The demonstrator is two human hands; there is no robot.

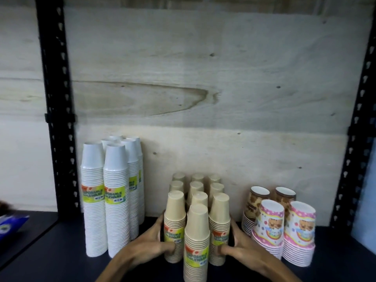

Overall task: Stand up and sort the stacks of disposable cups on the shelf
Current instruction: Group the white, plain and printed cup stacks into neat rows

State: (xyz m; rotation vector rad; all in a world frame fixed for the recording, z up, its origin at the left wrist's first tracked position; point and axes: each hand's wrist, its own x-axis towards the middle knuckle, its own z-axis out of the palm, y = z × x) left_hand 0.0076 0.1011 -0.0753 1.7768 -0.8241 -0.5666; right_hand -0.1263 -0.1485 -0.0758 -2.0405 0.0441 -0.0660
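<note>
Plywood backs white stacks [105, 200].

On the shelf [61, 237], L to R: tall cup stacks [110, 200], short cup stacks [195, 216] in the middle, printed cup stacks [282, 226] at R, all upright w/ the back board [203, 98] behind. Left hand [146, 247] is against the L side of the middle group, right hand [242, 247] against its R side. A packet [10, 224] lies far L, beyond the post [55, 98].

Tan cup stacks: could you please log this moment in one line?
left hand grips tan cup stacks | right hand grips opposite side | all upright
</note>
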